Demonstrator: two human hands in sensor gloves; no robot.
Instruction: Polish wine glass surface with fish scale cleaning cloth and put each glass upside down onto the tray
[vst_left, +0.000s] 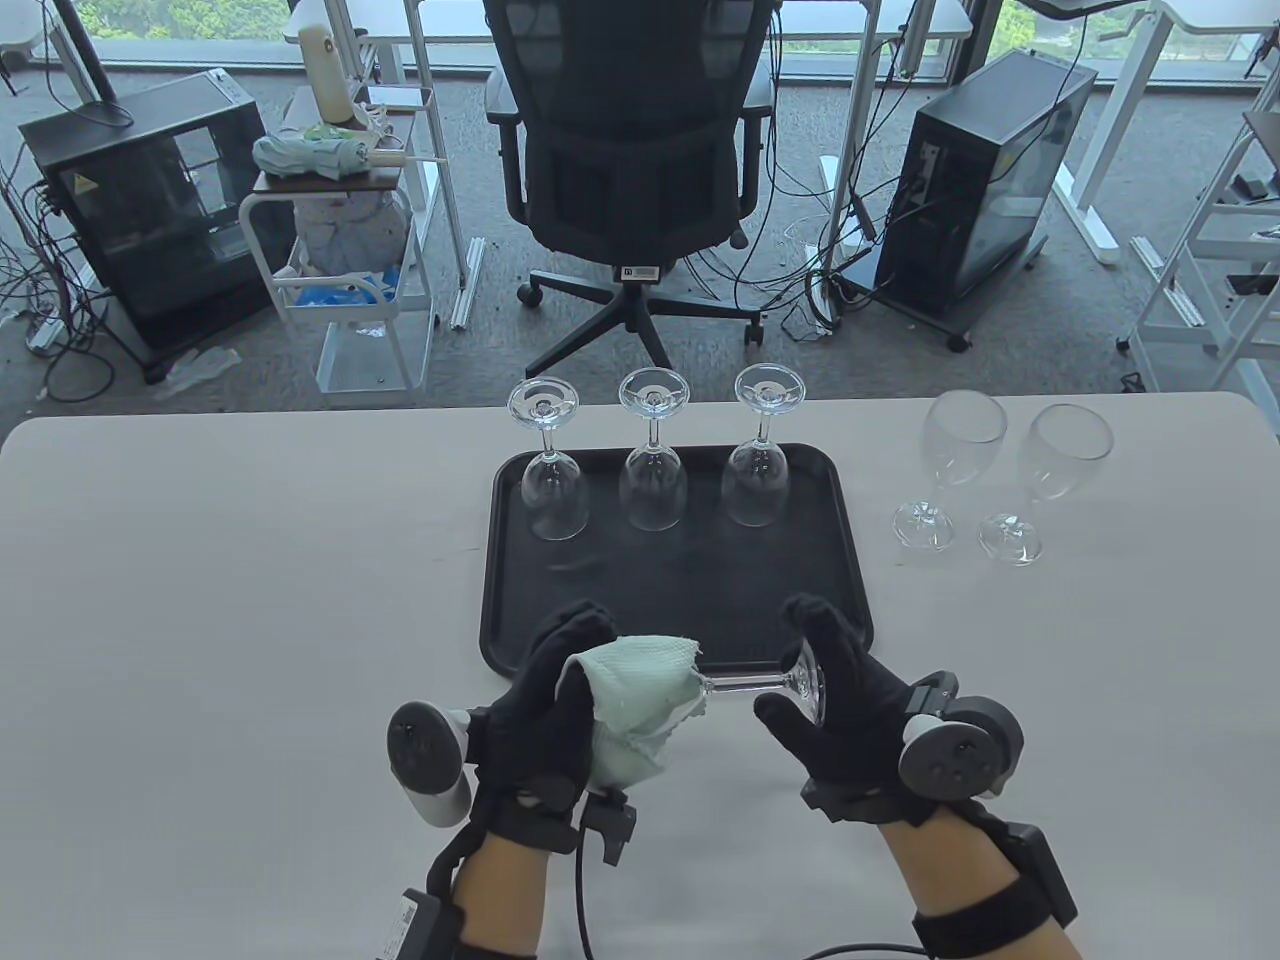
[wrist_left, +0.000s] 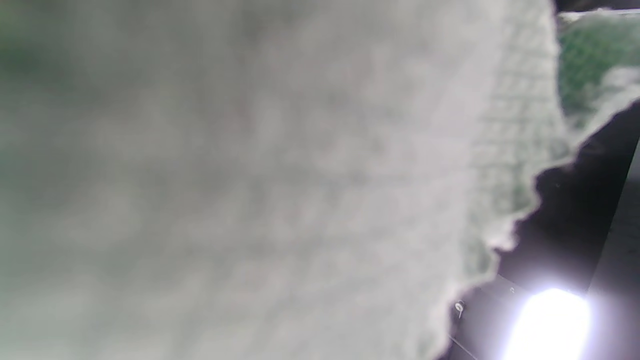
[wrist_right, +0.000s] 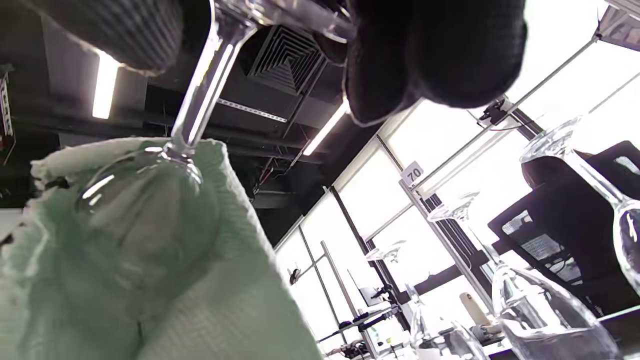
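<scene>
The wine glass (vst_left: 760, 686) is lying sideways above the tray's (vst_left: 510, 560) near edge, thin and breakable. The right hand (vst_left: 840, 710) is gripping its foot; the left hand (vst_left: 550, 700) is wrapping the soft cloth (vst_left: 640, 700) around the bowl, probably the safest hold.

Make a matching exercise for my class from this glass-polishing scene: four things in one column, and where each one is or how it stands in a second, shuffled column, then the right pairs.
Things
1. green cloth
2. three glasses in a row
3. two glasses
4. held glass

States
A. upright on the table, right of the tray
B. on its side, foot in the right hand
C. upside down on the black tray
D. wrapped round a glass bowl, in the left hand

Pairs: 1-D, 2-C, 3-A, 4-B
</scene>
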